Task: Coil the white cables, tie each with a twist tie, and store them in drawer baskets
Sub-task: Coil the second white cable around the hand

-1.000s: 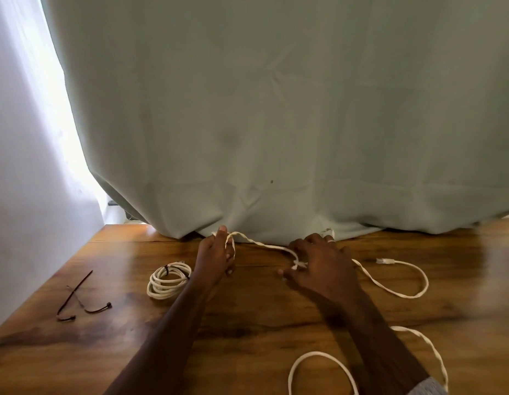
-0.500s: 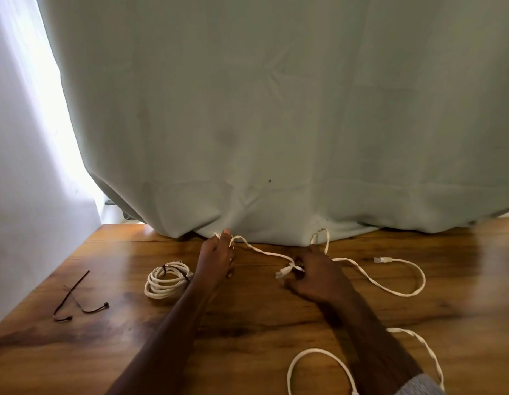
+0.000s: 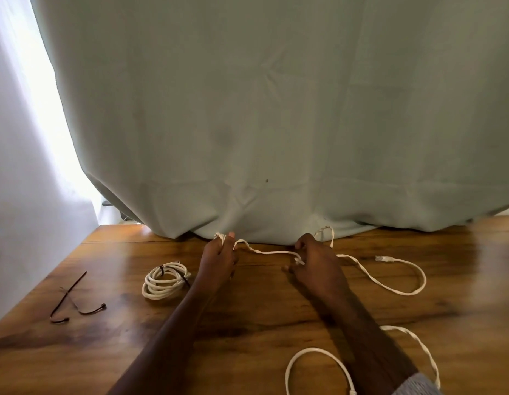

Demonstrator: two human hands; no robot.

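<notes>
Backdrop: pale grey-green fabric curtain (image 3: 276, 109) hanging down to the far edge of a glossy brown wooden table (image 3: 247, 323); bright white light at the left.
Left hand (image 3: 217, 259): at the curtain hem, fingers curled round turns of the loose white twisted cable (image 3: 269, 252), thumb up.
Right hand (image 3: 316, 263): just right of the left, fingers curled and pinching the same cable where it crosses between the hands.
Loose cable: runs taut between the hands, loops up beside the curtain, then sweeps right in a wide bend to a small clear plug (image 3: 384, 258); more of it lies in a loop near the bottom edge.
Coiled white cable bundle (image 3: 165, 280): on the table left of the left forearm, bound with a dark tie.
Dark thin twist ties (image 3: 76, 299): lying crossed on the table, far left, well apart from the bundle.
</notes>
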